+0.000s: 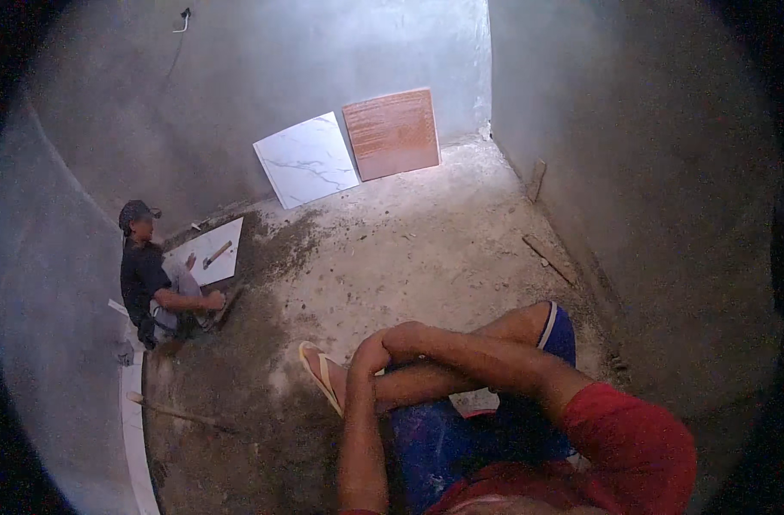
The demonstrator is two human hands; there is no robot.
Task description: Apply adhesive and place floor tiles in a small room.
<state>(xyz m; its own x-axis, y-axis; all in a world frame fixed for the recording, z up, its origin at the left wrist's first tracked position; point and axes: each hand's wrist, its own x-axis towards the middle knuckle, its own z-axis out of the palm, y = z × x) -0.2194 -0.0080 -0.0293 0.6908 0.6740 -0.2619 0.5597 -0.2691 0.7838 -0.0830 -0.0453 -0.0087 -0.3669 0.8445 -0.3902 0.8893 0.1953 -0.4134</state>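
My left hand [370, 354] and my right hand [407, 340] meet in front of my crossed shin, the two pressed together. Their fingers are bent inward and mostly hidden, so their grip does not show. No tool can be made out in either. Beside them is my foot in a pale yellow flip-flop [325, 376]. My blue shorts [431, 446] lie below my forearms.
At left, a person [147, 270] crouches, one hand on a dark tool, beside a white tile [224, 268] bearing a hammer [218, 253]. A marbled tile [306, 161] and a reddish-backed tile [394, 136] lean on the wall. A wooden handle [173, 411] and wood scrap [549, 259] lie on the floor.
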